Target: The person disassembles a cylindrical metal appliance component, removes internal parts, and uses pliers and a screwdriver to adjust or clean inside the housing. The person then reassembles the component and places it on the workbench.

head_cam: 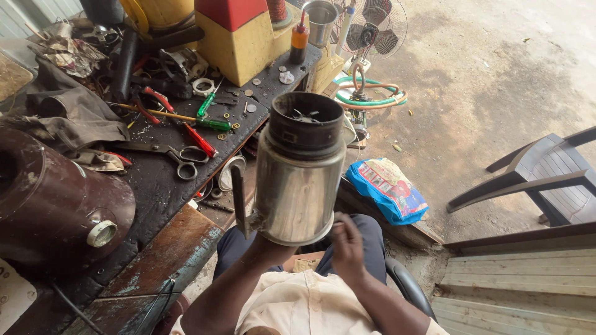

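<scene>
I hold up a shiny steel mixer jar [299, 186], upside down, its black plastic base [307, 126] pointing at me with the blade coupling visible inside. My left hand [268, 241] grips it from below, near the dark handle [239, 201] on its left side; most of that hand is hidden behind the jar. My right hand [347, 245] is at the jar's lower right rim, fingers curled and touching the edge, holding nothing that I can see.
To the left is a dirty workbench [155, 180] with scissors [177, 158], red and green handled tools [208, 115], washers, rags and a maroon appliance body [56, 198]. A table fan [372, 31], a blue bag [388, 189] and a dark plastic chair [546, 177] are on the ground.
</scene>
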